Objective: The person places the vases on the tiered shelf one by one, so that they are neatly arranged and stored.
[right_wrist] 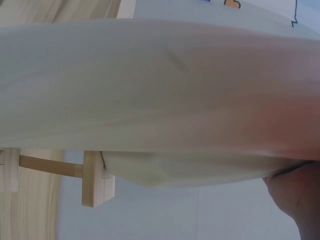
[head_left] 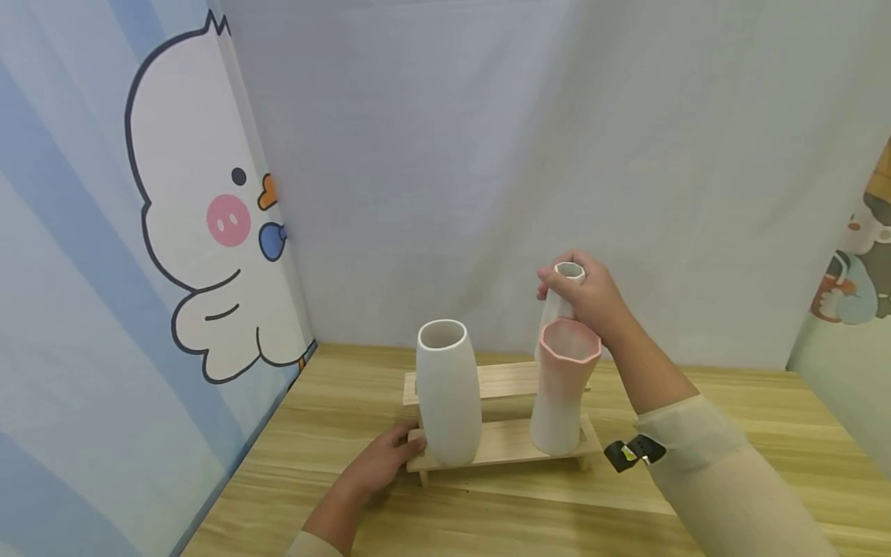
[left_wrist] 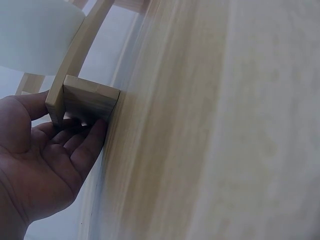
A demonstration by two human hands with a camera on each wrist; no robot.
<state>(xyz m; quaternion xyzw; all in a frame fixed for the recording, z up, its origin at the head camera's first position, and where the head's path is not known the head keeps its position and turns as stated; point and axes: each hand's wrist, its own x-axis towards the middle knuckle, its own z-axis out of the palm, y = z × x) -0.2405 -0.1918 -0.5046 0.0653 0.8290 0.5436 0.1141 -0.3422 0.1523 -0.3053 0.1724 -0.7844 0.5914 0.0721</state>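
Note:
A two-step wooden stand sits on the table. My left hand grips the left end of its lower step, thumb on top and fingers curled beneath the board. Beside that hand, a rounded white vase stands upright on the lower step. On the same step, to the right, is a pink-and-white vase with a flared, angular rim. Behind it my right hand holds a slim white vase round the neck, over the upper step's right end. The pink-and-white vase fills much of the right wrist view and hides the slim vase's lower part.
The stand rests on a wood-grain table. A pale curtain hangs behind it, and a cartoon-printed cloth lines the left side. A black strap is on the right sleeve.

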